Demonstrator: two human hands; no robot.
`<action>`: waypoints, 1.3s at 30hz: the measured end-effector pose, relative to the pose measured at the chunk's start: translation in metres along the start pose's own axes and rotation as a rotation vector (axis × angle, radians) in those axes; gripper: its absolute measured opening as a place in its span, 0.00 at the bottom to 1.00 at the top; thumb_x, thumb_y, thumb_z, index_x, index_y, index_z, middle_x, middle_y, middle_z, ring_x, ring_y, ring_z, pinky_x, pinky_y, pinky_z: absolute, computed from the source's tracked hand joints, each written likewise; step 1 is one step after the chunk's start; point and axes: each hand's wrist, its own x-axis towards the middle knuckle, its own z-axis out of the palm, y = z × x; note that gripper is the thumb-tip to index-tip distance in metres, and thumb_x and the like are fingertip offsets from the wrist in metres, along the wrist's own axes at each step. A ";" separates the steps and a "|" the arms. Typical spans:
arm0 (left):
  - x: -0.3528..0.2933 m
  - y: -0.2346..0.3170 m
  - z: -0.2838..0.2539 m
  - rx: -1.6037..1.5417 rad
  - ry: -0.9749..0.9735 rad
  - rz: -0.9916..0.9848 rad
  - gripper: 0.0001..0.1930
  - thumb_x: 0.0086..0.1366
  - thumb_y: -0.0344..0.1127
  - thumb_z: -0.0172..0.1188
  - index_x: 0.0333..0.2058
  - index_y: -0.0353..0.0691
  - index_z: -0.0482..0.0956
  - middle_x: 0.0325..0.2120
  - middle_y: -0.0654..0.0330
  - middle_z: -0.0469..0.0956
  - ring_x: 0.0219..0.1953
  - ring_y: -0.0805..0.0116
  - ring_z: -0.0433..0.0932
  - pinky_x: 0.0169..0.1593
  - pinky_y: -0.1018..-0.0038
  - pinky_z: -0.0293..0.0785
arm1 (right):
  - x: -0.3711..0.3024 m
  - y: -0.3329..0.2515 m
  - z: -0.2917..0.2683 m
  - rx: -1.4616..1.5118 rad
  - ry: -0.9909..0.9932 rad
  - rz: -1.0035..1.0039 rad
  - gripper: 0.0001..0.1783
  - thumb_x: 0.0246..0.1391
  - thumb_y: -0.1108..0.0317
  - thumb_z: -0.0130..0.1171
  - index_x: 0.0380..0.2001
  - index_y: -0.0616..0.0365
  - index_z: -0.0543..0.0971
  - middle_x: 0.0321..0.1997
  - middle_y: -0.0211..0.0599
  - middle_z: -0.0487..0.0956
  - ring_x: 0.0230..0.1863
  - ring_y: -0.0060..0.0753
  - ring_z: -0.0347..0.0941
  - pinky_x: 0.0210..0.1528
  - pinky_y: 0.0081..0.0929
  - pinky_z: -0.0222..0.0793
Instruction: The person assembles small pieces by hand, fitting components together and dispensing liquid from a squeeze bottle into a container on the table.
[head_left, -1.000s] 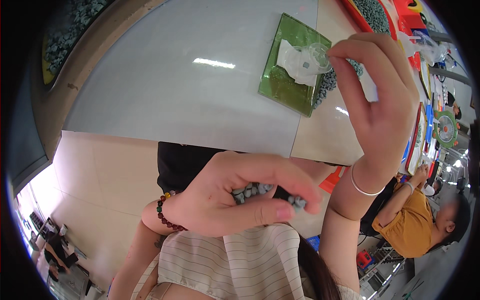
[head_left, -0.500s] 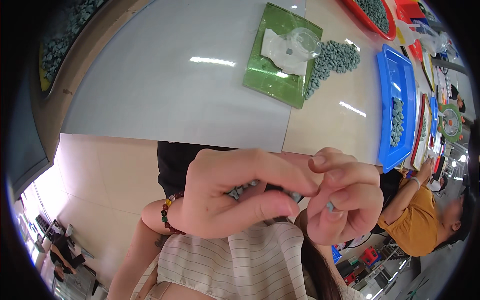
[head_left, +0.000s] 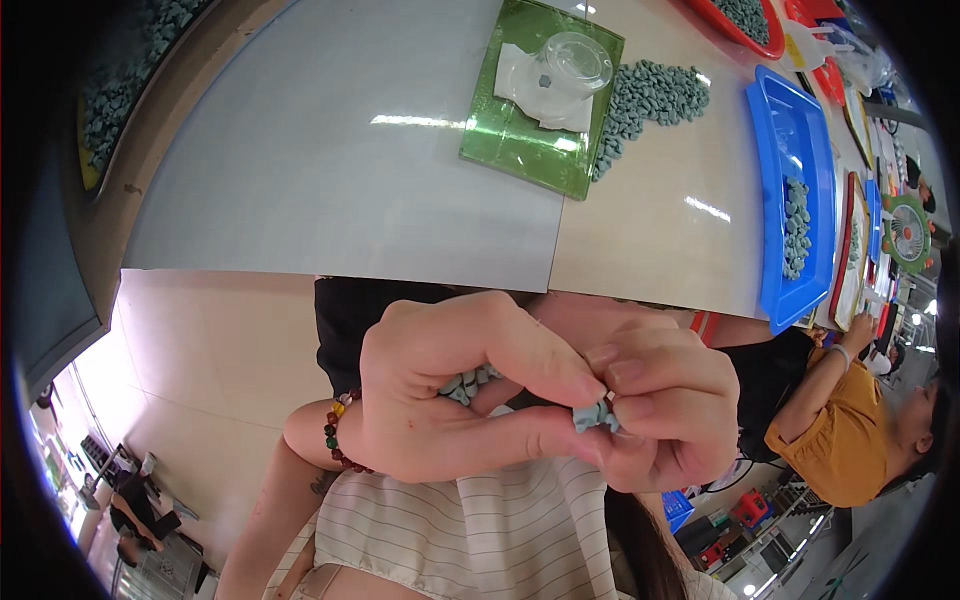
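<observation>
Starting from the left side, we see a wrist with a beaded bracelet (head_left: 335, 432) and then the left hand (head_left: 425, 425), which is curled loosely, so that it keeps a handful of grey stones (head_left: 466, 384) inside the palm, while its thumb and index finger are nearly closed at the tips. Farther up on the table is the green plate (head_left: 540, 160), with white paper (head_left: 518, 82) and a clear dish (head_left: 577, 66) on top of it; one second ago the right hand was there, at the edge of the dish, and now nothing touches these things. Next we come to the blue-grey piece (head_left: 592, 417), which is between the fingertips of both hands, in front of the striped shirt; we cannot tell if it is one stone or several together. A pile of stones (head_left: 657, 95) lies on the table just beside the plate. The right hand (head_left: 675, 410) has come down and has met the left one: its fingers are bent and closed, with the tips pinching at the right side of the piece, although they partly cover it. For the work this means, in our judgement, that fetching has given place to careful two-handed fitting or adjusting. Rightmost, the blue tray (head_left: 795, 130), which the right arm was hiding before, is in full view.
</observation>
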 end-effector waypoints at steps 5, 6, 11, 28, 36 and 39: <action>0.000 -0.002 0.004 -0.015 0.050 0.024 0.11 0.41 0.24 0.69 0.24 0.35 0.76 0.22 0.61 0.78 0.18 0.86 0.70 0.15 0.89 0.54 | 0.002 -0.002 -0.006 -0.048 -0.090 0.026 0.12 0.34 0.78 0.62 0.29 0.64 0.76 0.33 0.44 0.75 0.32 0.39 0.75 0.28 0.27 0.69; 0.001 -0.002 0.003 -0.015 0.050 0.025 0.11 0.41 0.24 0.69 0.24 0.35 0.76 0.22 0.61 0.78 0.18 0.86 0.70 0.15 0.89 0.54 | 0.004 -0.002 -0.009 -0.048 -0.090 0.025 0.12 0.34 0.78 0.62 0.29 0.64 0.76 0.33 0.44 0.75 0.32 0.39 0.75 0.28 0.27 0.69; 0.006 -0.002 -0.002 0.110 -0.034 0.057 0.12 0.39 0.25 0.71 0.20 0.36 0.74 0.21 0.62 0.77 0.17 0.86 0.67 0.16 0.89 0.53 | 0.008 0.002 -0.010 -0.145 -0.197 -0.086 0.10 0.42 0.73 0.61 0.26 0.66 0.72 0.29 0.48 0.74 0.27 0.39 0.73 0.25 0.31 0.71; 0.012 -0.004 0.000 -0.105 -0.175 -0.243 0.16 0.41 0.32 0.71 0.27 0.37 0.73 0.24 0.64 0.75 0.16 0.86 0.59 0.20 0.86 0.54 | 0.010 0.002 -0.017 -0.025 -0.166 0.116 0.17 0.28 0.65 0.68 0.26 0.61 0.79 0.31 0.36 0.73 0.28 0.32 0.69 0.29 0.25 0.66; 0.017 0.006 -0.002 -0.589 -0.118 -0.439 0.12 0.63 0.41 0.48 0.31 0.37 0.63 0.29 0.46 0.72 0.15 0.80 0.62 0.18 0.86 0.60 | 0.030 0.007 -0.092 -0.916 0.399 0.158 0.13 0.47 0.74 0.54 0.39 0.63 0.76 0.24 0.31 0.72 0.24 0.18 0.63 0.24 0.14 0.56; 0.021 0.018 0.002 -0.630 -0.009 -0.503 0.11 0.64 0.40 0.45 0.30 0.37 0.63 0.28 0.48 0.71 0.16 0.78 0.65 0.17 0.86 0.61 | 0.034 0.021 -0.134 -1.019 0.298 0.402 0.13 0.48 0.71 0.55 0.39 0.63 0.76 0.26 0.29 0.73 0.23 0.14 0.61 0.23 0.12 0.54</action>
